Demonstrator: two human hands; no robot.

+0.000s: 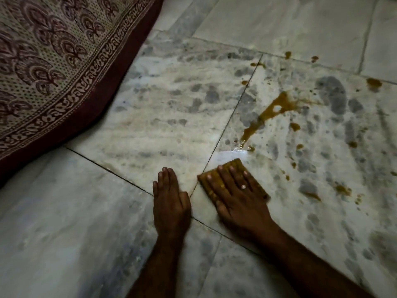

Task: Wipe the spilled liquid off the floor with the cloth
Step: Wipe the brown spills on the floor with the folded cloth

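A folded yellow-brown cloth (235, 166) lies flat on the marble floor (150, 117). My right hand (238, 194) presses down on it with the fingers spread, covering most of it. My left hand (169, 198) rests flat on the floor just left of the cloth, fingers together, holding nothing. A brown liquid spill (277, 108) runs as a streak from beyond the cloth toward the upper right. Smaller brown drops (373, 82) are scattered around it and to the right (341, 189). A wet, shiny patch (229, 154) sits right at the cloth's far edge.
A mattress with a patterned maroon and cream sheet (53, 61) fills the upper left and reaches the floor. Dark tile joints (234, 112) cross the floor. Grey mottling marks the tiles on the right.
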